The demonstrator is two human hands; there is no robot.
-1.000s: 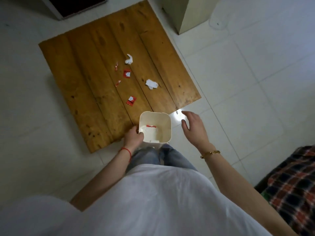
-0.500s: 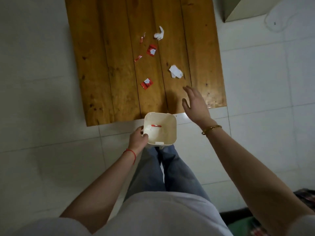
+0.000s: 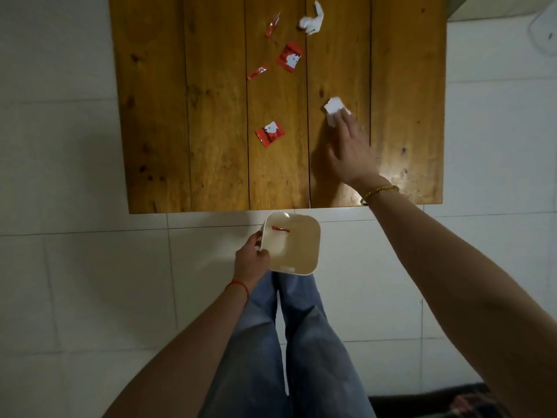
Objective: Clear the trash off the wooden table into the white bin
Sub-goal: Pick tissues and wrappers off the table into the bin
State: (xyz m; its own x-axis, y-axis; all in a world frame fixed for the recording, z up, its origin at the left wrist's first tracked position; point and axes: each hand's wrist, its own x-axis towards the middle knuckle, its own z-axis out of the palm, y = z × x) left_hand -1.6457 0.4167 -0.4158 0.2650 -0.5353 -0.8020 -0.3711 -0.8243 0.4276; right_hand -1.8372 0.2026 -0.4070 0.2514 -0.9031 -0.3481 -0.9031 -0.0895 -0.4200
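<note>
My left hand (image 3: 251, 260) grips the left rim of the white bin (image 3: 297, 245), held just off the near edge of the wooden table (image 3: 211, 164). One red scrap lies inside the bin. My right hand (image 3: 349, 146) reaches flat over the table, fingertips touching a crumpled white paper (image 3: 333, 108); its fingers are spread, not closed on it. On the table lie a red wrapper (image 3: 270, 133), a second red wrapper (image 3: 290, 57), two thin red strips (image 3: 257, 73) (image 3: 272, 24), and a white tissue wad (image 3: 312, 21) at the far edge.
White floor tiles (image 3: 75, 267) surround the low table. My jeans-clad legs (image 3: 289, 342) stand below the bin. A pale cabinet corner (image 3: 500, 13) sits at top right and dark plaid fabric (image 3: 482, 402) at bottom right.
My right hand has moved from beside the bin forward over the table onto the white paper. The view has tilted down and closer; the bin stays in my left hand.
</note>
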